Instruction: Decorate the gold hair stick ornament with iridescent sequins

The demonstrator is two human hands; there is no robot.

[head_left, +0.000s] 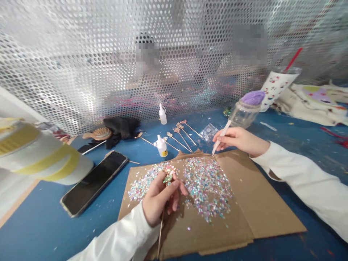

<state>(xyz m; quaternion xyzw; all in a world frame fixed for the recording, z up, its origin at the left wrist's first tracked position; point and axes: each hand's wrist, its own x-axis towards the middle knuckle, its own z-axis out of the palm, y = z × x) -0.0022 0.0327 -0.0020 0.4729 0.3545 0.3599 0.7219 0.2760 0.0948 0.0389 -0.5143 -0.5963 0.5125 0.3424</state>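
Blue table (320, 206), purple-lidded glass jar (243, 116), two glue bottles (162, 115), sequins (206, 186) on cardboard (263, 192)

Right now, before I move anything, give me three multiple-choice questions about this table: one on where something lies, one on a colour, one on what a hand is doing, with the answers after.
1. Where does the phone lie?
A. On top of the cardboard
B. On the blue table, left of the cardboard
C. Leaning on the perforated screen

2. What colour is the top of the glass jar?
A. Red
B. Yellow
C. Purple

3. What is the right hand doing?
A. Gripping a white pen-like tool
B. Holding the phone
C. Resting open and empty

Answers:
1. B: it lies flat on the table, beside the cardboard.
2. C: the jar's top shows purple.
3. A: the fingers wrap the tool, its tip at the cardboard.
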